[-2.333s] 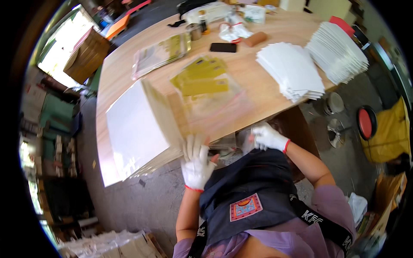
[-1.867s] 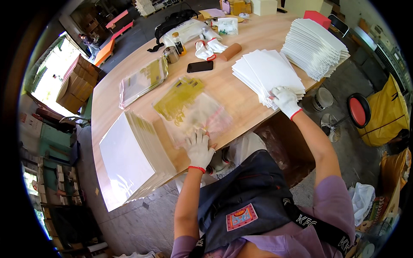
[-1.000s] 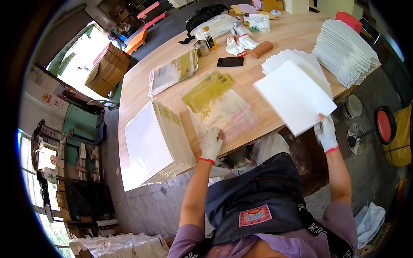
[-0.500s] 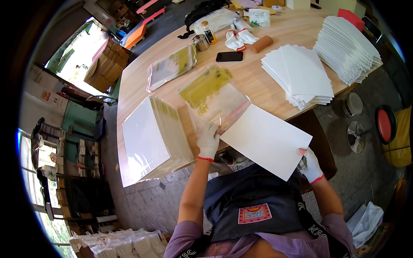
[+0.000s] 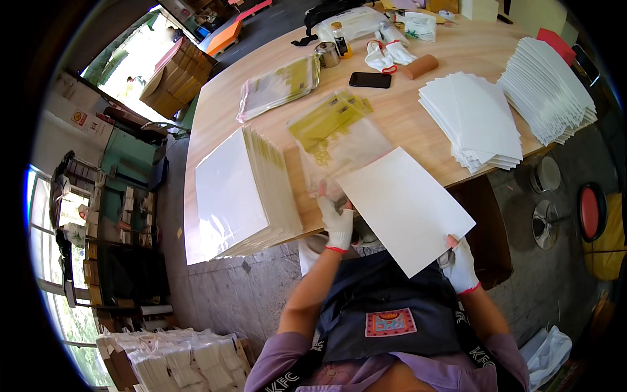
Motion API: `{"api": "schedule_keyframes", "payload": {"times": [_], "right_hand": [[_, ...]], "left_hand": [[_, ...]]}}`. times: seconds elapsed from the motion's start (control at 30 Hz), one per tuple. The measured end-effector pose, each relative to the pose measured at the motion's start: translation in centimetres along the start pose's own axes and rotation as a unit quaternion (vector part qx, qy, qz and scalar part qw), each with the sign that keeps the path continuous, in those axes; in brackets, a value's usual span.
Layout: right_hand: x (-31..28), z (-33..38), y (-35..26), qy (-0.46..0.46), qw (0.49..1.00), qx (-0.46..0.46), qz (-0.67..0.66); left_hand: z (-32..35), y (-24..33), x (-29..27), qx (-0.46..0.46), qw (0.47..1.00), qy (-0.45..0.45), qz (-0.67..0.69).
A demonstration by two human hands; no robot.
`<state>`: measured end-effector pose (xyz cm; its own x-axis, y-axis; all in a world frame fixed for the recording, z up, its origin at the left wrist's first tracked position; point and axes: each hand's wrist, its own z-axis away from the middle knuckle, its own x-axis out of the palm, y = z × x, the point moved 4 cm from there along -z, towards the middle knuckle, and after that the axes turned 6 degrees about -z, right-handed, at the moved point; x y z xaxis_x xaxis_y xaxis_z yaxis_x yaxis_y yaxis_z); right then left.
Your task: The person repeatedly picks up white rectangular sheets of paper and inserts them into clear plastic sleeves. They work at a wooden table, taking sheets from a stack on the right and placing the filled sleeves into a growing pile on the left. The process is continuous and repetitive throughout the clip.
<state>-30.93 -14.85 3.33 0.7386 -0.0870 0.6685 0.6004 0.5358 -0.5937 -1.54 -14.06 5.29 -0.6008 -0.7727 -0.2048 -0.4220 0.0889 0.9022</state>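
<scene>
My right hand, in a white glove with bare fingertips, grips the near right corner of a white rectangular board. The board is tilted, its far left corner close to the mouth of a clear plastic bag with yellow-green print. That bag lies on top of a few similar bags. At its near edge is my left hand, also gloved, its thumb and forefinger apart and the forefinger touching the plastic. To the left stands a thick stack of bagged white boards.
More printed bags lie farther back on the wooden table. Fanned white boards and a taller stack occupy its right side. A black phone, brown roll, bottle and spare gloves sit behind.
My left hand has moved slightly right along the bag's near edge, and its thumb and forefinger have spread. The board's far left corner has come away from the hand. The whole view has shifted.
</scene>
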Motion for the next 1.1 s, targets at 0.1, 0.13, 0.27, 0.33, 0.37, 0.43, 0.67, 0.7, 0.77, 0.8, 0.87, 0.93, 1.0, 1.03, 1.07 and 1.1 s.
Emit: {"api": "schedule_keyframes", "payload": {"times": [0.1,0.13,0.27,0.33,0.37,0.43,0.67,0.7,0.77,0.8,0.87,0.93,1.0,1.03,1.07,1.1], "right_hand": [[1.6,1.7,-0.8,-0.016,0.999,0.026,0.017],[1.6,2.2,-0.9,-0.035,0.998,0.037,0.024],[2.3,3.0,-1.3,-0.069,0.995,0.045,0.06],[2.1,2.3,-0.4,-0.022,0.992,0.066,0.106],[1.8,1.6,0.4,0.001,0.989,0.076,0.127],[0.6,-0.6,3.3,0.011,0.988,0.128,0.089],[4.3,-7.2,9.0,-0.07,0.971,0.174,-0.151],[4.4,-6.9,9.4,-0.071,0.973,0.199,-0.091],[5.2,-6.1,9.3,-0.158,0.955,0.243,0.067],[6.9,-5.1,8.2,-0.213,0.938,0.191,0.194],[8.9,-5.3,7.8,-0.25,0.862,0.092,0.432],[10.5,-5.8,8.6,-0.307,0.752,-0.084,0.578],[11.3,-6.6,10.1,-0.317,0.61,-0.231,0.689],[11.6,-6.7,10.8,-0.317,0.526,-0.301,0.73],[12.2,-6.7,11.4,-0.304,0.489,-0.284,0.767],[12.6,-6.8,11.8,-0.31,0.467,-0.291,0.775]], "left_hand": [[3.2,-6.1,2.7,-0.208,0.953,0.122,0.183],[4.0,-7.6,4.4,-0.276,0.922,0.099,0.251],[7.8,-10.6,8.8,-0.389,0.819,-0.072,0.416],[10.3,-10.7,8.5,-0.387,0.81,-0.125,0.423],[11.8,-10.5,8.1,-0.38,0.811,-0.145,0.421],[14.4,-9.8,7.2,-0.352,0.838,-0.149,0.39],[13.1,-8.0,5.1,-0.405,0.876,-0.13,0.229],[12.8,-8.1,4.5,-0.425,0.86,-0.112,0.26],[12.5,-8.2,2.5,-0.509,0.795,-0.2,0.261],[11.9,-7.4,1.1,-0.485,0.822,-0.169,0.244],[10.9,-8.4,-1.4,-0.443,0.855,-0.146,0.225],[10.4,-9.6,-3.5,-0.405,0.882,-0.15,0.186],[8.8,-7.2,-4.2,-0.446,0.858,-0.196,0.162],[8.6,-7.3,-4.3,-0.419,0.872,-0.214,0.135],[8.2,-7.3,-4.5,-0.389,0.886,-0.228,0.109],[8.0,-7.2,-4.6,-0.359,0.898,-0.242,0.082]]}}
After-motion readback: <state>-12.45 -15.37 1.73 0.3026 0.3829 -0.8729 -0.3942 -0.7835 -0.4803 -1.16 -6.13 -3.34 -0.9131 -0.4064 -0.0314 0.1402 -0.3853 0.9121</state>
